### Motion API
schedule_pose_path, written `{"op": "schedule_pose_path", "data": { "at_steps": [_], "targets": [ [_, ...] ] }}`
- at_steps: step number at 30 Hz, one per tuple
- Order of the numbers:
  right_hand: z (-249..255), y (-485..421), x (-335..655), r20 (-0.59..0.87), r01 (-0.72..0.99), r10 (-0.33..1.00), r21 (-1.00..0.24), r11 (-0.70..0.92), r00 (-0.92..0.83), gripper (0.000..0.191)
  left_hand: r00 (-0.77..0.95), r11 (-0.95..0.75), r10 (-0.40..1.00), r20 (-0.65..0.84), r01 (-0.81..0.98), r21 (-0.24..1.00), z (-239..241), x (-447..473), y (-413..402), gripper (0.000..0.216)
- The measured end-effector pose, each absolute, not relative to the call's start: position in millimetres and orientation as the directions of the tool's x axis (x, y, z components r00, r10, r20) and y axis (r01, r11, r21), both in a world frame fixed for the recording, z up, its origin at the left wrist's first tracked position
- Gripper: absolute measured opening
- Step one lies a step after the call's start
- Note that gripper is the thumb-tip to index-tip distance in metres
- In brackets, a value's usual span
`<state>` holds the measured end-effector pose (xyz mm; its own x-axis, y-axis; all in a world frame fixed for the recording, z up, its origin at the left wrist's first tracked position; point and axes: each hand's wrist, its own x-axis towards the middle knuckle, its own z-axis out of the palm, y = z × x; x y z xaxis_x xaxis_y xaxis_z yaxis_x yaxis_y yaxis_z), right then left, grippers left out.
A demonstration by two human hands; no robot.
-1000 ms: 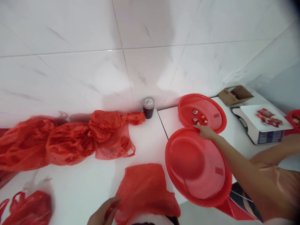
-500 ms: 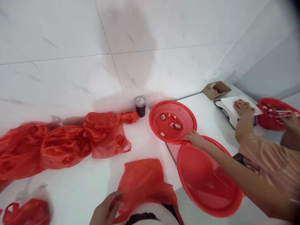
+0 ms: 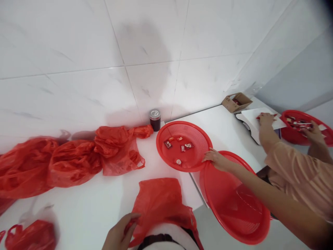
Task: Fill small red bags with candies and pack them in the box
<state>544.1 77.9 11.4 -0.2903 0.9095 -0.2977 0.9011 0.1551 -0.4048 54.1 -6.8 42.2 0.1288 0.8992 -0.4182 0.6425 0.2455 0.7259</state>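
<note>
At the bottom, my left hand (image 3: 121,230) pinches the near-left edge of a red plastic bag (image 3: 158,194) that lies flat against my front. My right hand (image 3: 217,159) reaches across from the right, its fingers closed over the rim of a round red plastic basket (image 3: 170,163). Several small wrapped candies (image 3: 187,146) lie in this basket. Below my right forearm, a second red basket (image 3: 223,205) tilts past the table edge. Part of it is hidden by the arm, and its rim meets the first basket near my hand.
Full red bags (image 3: 75,161) line the wall at left; another red bag (image 3: 33,236) sits nearer. A dark lidded jar (image 3: 155,121) stands at the wall. At right, a co-worker's hands are at a white scale (image 3: 251,116) and a red candy basket (image 3: 288,133), beside a cardboard box (image 3: 231,104).
The candy basket has shifted left and slightly nearer, with the candies in it, while my right hand grips its rim. The tilted basket has shifted slightly. My left hand stays on the bag.
</note>
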Motion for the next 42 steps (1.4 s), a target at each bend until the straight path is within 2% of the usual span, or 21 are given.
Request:
{"op": "schedule_pose_path", "data": {
  "at_steps": [3,7,9,15,17,20,22,25,28,30,33,35,38,42],
  "targets": [
    [5.8,77.8,530.9,-0.255,0.858,0.872,-0.428,0.285,-0.417,0.065,0.153,0.235,0.889,-0.431,0.654,0.719,40.9,56.8,-7.0,0.029],
    [-4.3,97.4,525.3,-0.238,0.819,0.789,-0.265,0.508,-0.566,0.061,0.153,0.234,0.886,-0.438,0.668,0.707,43.3,57.3,-7.0,0.029],
    [-7.9,115.6,529.3,-0.233,0.816,0.783,-0.193,0.545,-0.577,0.054,0.153,0.237,0.887,-0.436,0.660,0.713,44.7,56.6,-7.8,0.030],
    [-9.8,177.0,556.9,-0.172,0.825,0.808,-0.075,0.560,-0.564,0.035,0.156,0.265,0.872,-0.464,0.647,0.715,44.8,52.6,-9.3,0.029],
    [-5.6,191.0,561.6,-0.184,0.850,0.835,0.000,0.527,-0.518,0.034,0.162,0.272,0.863,-0.478,0.650,0.710,45.1,50.8,-8.8,0.031],
    [2.7,200.7,550.2,-0.223,0.941,0.924,0.064,0.331,-0.310,0.035,0.110,0.246,0.905,-0.412,0.655,0.714,44.4,48.8,-8.2,0.033],
    [2.8,198.3,527.9,-0.255,0.977,0.947,0.031,0.210,-0.195,0.037,0.034,0.211,0.948,-0.315,0.673,0.709,41.9,48.4,-8.5,0.034],
    [-13.4,182.7,481.8,-0.343,0.990,0.930,-0.025,0.136,-0.136,0.039,-0.087,0.227,0.968,-0.235,0.701,0.676,37.1,48.4,-9.6,0.036],
    [-40.1,162.6,443.2,-0.466,0.999,0.883,-0.035,0.036,-0.048,0.055,-0.158,0.330,0.938,-0.309,0.687,0.648,36.5,47.2,-9.8,0.035],
    [-53.8,155.2,431.1,-0.514,0.999,0.858,-0.030,-0.026,0.007,0.049,-0.172,0.403,0.903,-0.393,0.653,0.641,39.7,46.0,-8.7,0.029],
    [-61.7,161.2,432.2,-0.530,0.995,0.847,-0.067,-0.080,0.032,0.035,-0.129,0.497,0.849,-0.512,0.524,0.692,46.9,47.2,-6.0,0.029],
    [-61.9,175.5,438.2,-0.509,0.989,0.860,-0.107,-0.107,0.038,0.033,-0.081,0.557,0.816,-0.572,0.370,0.743,52.5,51.9,-4.1,0.033],
    [-64.6,203.0,441.2,-0.407,0.977,0.908,-0.133,-0.167,0.099,0.048,-0.036,0.669,0.742,-0.670,0.112,0.735,63.1,64.9,-0.9,0.037],
    [-81.7,229.5,425.7,-0.293,0.962,0.946,-0.187,-0.199,0.138,0.077,0.024,0.766,0.624,-0.781,-0.212,0.606,80.4,83.2,6.1,0.032]
  ]
}}
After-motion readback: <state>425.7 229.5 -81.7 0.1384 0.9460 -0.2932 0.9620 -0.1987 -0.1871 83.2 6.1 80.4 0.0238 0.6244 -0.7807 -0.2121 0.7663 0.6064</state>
